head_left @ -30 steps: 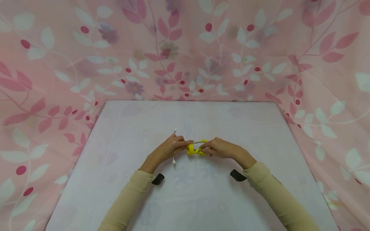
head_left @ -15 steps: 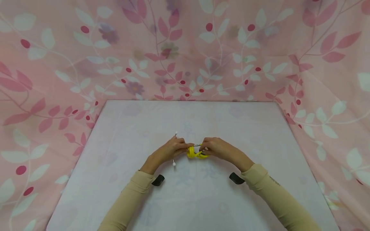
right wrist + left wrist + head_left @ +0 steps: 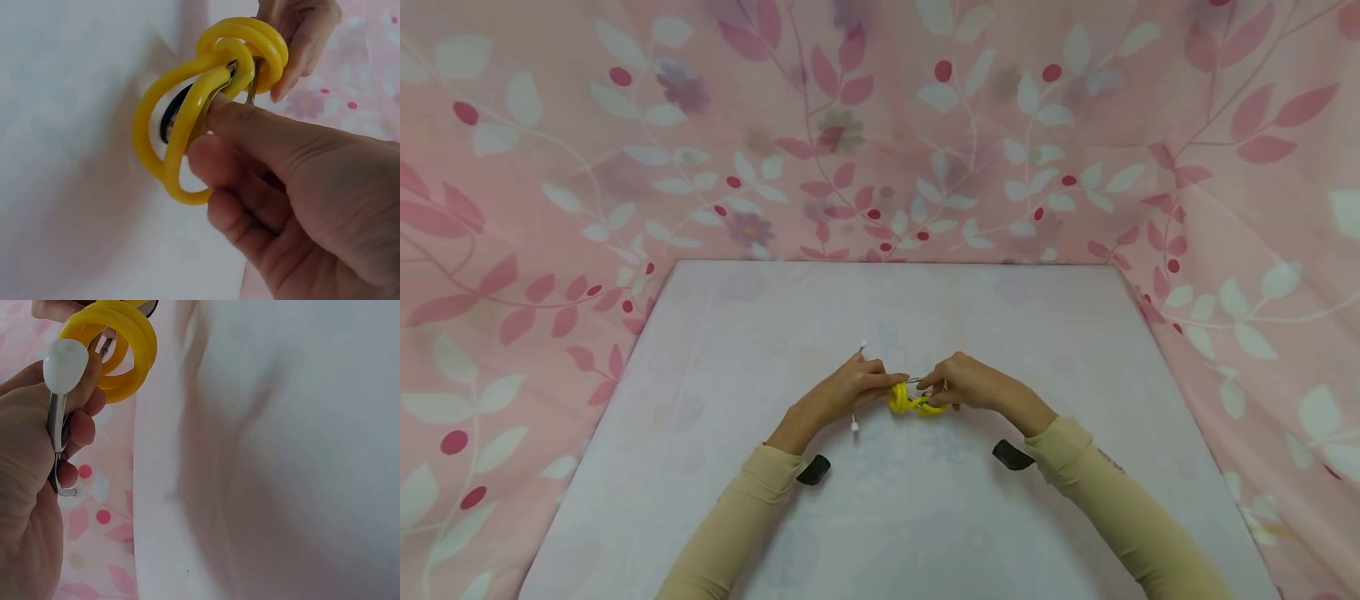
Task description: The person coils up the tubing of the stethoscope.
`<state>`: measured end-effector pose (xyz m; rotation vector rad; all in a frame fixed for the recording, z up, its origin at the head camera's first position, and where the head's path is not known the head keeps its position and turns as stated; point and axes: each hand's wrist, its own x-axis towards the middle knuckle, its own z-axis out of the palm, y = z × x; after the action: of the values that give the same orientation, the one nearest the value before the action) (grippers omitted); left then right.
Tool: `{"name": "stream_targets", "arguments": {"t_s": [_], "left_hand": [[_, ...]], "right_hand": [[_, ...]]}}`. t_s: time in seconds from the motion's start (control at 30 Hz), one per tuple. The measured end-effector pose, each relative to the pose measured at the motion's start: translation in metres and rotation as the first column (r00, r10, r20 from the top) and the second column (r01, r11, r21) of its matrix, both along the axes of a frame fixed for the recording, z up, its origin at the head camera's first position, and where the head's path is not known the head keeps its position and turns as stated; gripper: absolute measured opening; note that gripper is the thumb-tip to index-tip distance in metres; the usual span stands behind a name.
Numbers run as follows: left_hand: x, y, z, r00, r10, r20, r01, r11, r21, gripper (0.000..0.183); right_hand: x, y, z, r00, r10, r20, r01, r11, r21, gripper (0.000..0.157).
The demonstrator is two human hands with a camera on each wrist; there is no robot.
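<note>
Between both hands is a stethoscope with yellow tubing (image 3: pixel 900 398), wound into loops. My left hand (image 3: pixel 848 388) grips its metal ear tubes, whose white ear tips (image 3: pixel 854 427) stick out on either side of the hand. In the left wrist view one ear tip (image 3: pixel 65 365) stands close in front of the thumb side, with the curled fingers behind. My right hand (image 3: pixel 973 382) pinches the other end with thumb and fingers, at the black-rimmed chest piece (image 3: pixel 167 119) inside a yellow loop (image 3: pixel 147 119). Its fingertips partly hide the chest piece.
A white-covered table (image 3: pixel 880 517) lies under the hands. Pink floral cloth (image 3: pixel 880 125) hangs behind it and along both sides. Dark wrist-worn devices (image 3: pixel 1013 455) sit below the wrists.
My right hand first slid left toward the coils, then back right, with its fingers resettling on the stethoscope. My left hand keeps its grip and has shifted slightly right.
</note>
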<state>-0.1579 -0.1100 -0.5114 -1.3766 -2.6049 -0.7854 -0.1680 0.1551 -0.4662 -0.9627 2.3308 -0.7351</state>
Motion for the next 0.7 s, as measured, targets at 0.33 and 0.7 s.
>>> {"name": "stream_targets", "arguments": {"t_s": [0.33,0.7], "left_hand": [[-0.0029,-0.0025,0.0032,0.999,0.049,-0.019,-0.050,0.998,-0.035,0.037],[-0.0080,-0.0051,0.0034,0.998,0.056,-0.016,-0.056,0.998,-0.008,0.039]], "right_hand": [[0.0008,0.0015,0.0059,0.998,0.044,0.041,-0.046,0.997,0.059,0.031],[0.0072,-0.0055,0.0065,0.899,0.063,-0.434,0.010,0.987,0.162,0.028]]}}
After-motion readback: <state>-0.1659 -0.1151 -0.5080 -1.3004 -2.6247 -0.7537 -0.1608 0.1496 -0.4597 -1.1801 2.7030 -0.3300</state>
